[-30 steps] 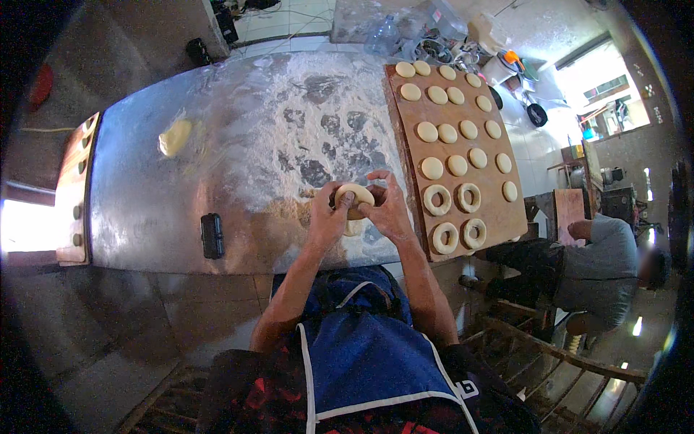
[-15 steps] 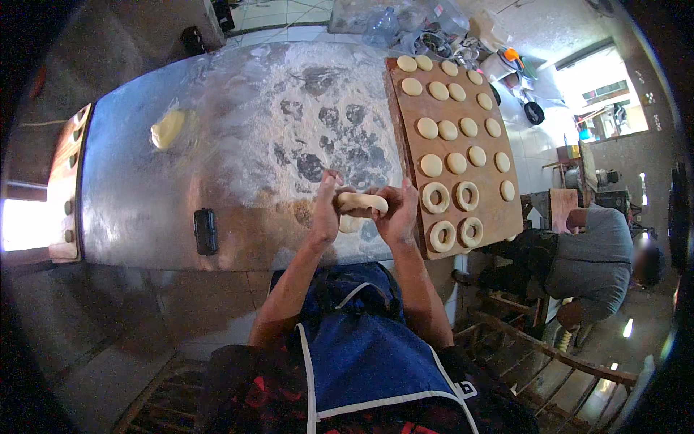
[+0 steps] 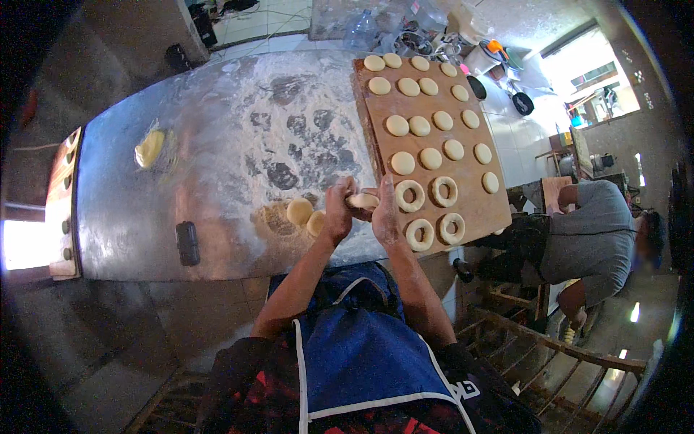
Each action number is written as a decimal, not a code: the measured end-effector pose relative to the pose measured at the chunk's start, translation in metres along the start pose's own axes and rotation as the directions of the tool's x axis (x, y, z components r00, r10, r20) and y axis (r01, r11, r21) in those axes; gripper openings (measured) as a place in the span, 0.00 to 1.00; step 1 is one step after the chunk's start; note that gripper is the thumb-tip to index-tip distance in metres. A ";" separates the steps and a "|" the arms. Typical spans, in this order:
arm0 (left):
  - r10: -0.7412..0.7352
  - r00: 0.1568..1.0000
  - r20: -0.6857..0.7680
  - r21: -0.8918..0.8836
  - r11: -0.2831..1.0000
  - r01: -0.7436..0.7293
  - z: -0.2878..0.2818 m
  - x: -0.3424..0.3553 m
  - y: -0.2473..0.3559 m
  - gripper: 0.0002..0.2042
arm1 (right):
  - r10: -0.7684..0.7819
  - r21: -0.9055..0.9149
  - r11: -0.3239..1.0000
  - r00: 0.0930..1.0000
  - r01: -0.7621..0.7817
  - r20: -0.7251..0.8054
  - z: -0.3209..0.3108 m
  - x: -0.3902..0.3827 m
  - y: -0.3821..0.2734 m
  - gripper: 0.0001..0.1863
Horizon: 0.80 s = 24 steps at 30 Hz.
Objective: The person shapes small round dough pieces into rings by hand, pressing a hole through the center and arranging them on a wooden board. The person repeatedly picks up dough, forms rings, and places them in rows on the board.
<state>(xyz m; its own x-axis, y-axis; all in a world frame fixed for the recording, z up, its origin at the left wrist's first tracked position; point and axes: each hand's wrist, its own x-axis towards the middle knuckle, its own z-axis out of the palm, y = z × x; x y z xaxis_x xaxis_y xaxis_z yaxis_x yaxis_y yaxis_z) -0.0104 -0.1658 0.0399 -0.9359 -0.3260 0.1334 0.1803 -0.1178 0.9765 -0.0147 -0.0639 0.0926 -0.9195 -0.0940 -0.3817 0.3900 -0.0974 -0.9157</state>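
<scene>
My left hand and my right hand are closed around a pale dough ring above the floured front of the metal table. Just left of my hands, two dough rounds lie on the surface. To the right is a wooden board bearing several rows of dough rounds and, at its near left, several shaped rings. A lump of yellow fat and a small black object lie on the left part of the table.
Another board stands at the far left. A plastic bottle, pots and containers crowd beyond the table. A co-worker in grey bends at the right, near a railed wooden rack at lower right.
My hands have shifted rightward relative to the table, uncovering two dough rounds, and have turned the ring between them. The co-worker has moved slightly, and the camera's view has shifted.
</scene>
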 end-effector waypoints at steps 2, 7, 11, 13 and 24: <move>-0.210 0.976 0.052 -0.252 0.943 0.216 0.011 0.002 -0.006 0.15 | -0.039 -0.006 0.999 0.997 0.039 -0.068 -0.014 0.003 -0.003 0.41; 0.491 0.869 0.068 0.507 0.733 -0.454 0.042 -0.002 -0.024 0.18 | -0.149 -0.176 0.971 0.987 0.159 0.066 -0.047 0.003 -0.011 0.33; -0.232 0.971 0.063 -0.315 0.918 0.240 0.069 -0.006 -0.027 0.16 | -0.244 -0.272 0.937 0.968 0.219 -0.059 -0.072 0.010 -0.001 0.28; -0.051 0.996 0.075 0.056 0.997 0.047 0.079 -0.008 -0.024 0.15 | -0.163 -0.306 0.938 0.986 0.162 0.021 -0.092 0.015 0.005 0.29; 0.273 0.950 0.154 0.199 0.933 -0.300 0.146 -0.019 -0.056 0.20 | -0.134 -0.300 0.946 0.991 0.123 -0.016 -0.192 0.032 0.059 0.48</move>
<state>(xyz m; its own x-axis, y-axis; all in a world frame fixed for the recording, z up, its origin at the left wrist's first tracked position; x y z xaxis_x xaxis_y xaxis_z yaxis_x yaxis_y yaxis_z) -0.0468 -0.0165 0.0071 -0.8862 -0.1976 0.4191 0.3889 0.1746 0.9046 -0.0307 0.1180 0.0025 -0.9641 -0.0644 -0.2578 0.2414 0.1934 -0.9510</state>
